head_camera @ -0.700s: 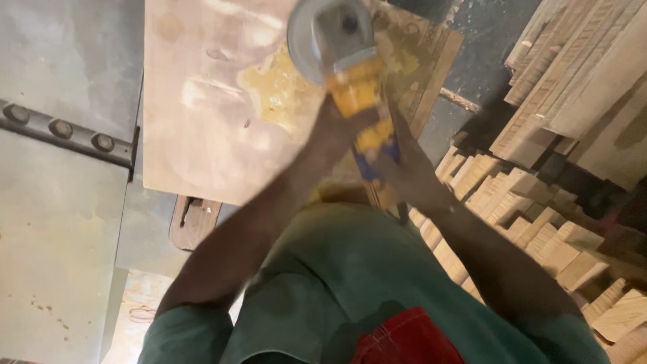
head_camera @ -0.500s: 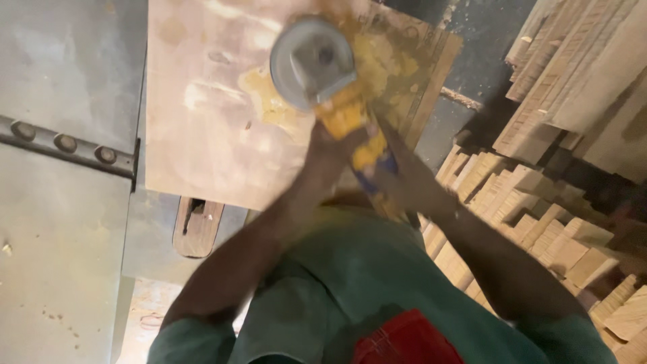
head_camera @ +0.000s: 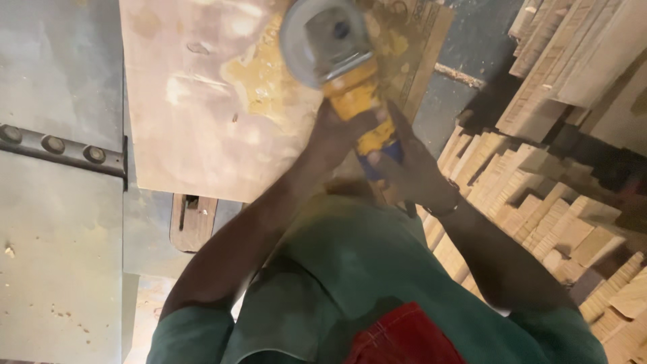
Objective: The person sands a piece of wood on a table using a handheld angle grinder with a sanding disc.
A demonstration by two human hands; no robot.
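Note:
Both my hands grip a yellow angle grinder (head_camera: 350,87) with a grey disc guard. My left hand (head_camera: 333,138) wraps the body just behind the head. Around the rear of the handle is my right hand (head_camera: 404,168), where the casing turns blue. The disc rests on a pale wooden board (head_camera: 202,108), beside a patch of yellow filler near the board's far right part. The board lies on a grey metal machine table (head_camera: 54,222).
A bolted metal rail (head_camera: 60,149) crosses the table at left. A wooden insert with a slot (head_camera: 192,221) sits just below the board. Stacks of cut wooden blocks (head_camera: 532,202) and planks (head_camera: 579,61) fill the right side. My green shirt covers the bottom.
The grinder slid left and toward me on the board, then back up and right to near where it began. Both hands kept their grip.

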